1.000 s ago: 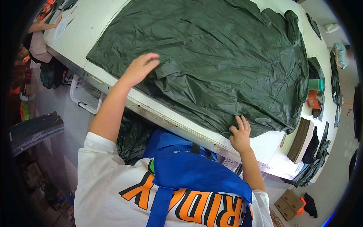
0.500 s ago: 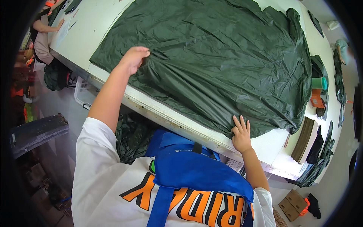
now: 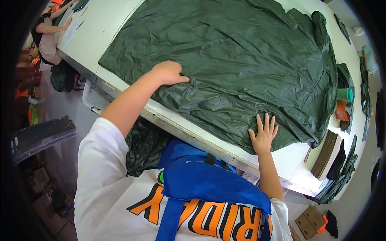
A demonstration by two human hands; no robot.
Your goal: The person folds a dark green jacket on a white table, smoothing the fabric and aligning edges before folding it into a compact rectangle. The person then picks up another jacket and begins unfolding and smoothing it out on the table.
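Observation:
A thin, shiny dark green fabric sheet lies spread over the white table, full of creases. My left hand is closed at the sheet's near left part, fingers curled and thumb pointing right along a fold. What it grips is partly hidden under the fingers, but it appears to be the fabric. Near the table's front edge, my right hand lies flat on the sheet's near right corner with its fingers spread. Between the two hands the cloth is loosely puckered.
To the right stand a green cup, an orange box and a brown cardboard stack. Dark cloth pieces hang off the table's right end. Another person works at the far left. A white plastic basket sits below the table edge.
My left hand has moved right and slightly nearer across the sheet. The taut diagonal folds between my hands have slackened into small wrinkles. My right hand's fingers have spread wider.

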